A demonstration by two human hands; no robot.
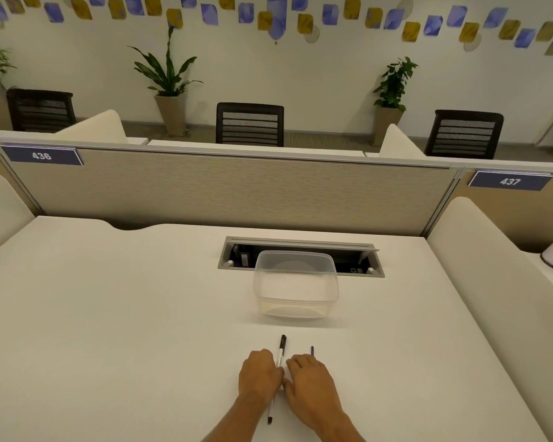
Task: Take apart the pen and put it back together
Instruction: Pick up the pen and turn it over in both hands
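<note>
Hands low on the white desk: left hand lies palm down against the slim clear-barrelled black-capped pen between the hands; right hand curls, grip unclear, near a small dark piece. Beyond, clear plastic tub.

- My left hand lies palm down, fingers curled loosely forward and knuckles up, its forearm running in from the lower edge.
- My right hand lies palm down just beside it, fingers bent and angled toward the left hand.
- The two thumbs sit close together, nearly touching in the narrow gap between the hands.
- Both forearms are bare and converge toward the wrists.
</note>
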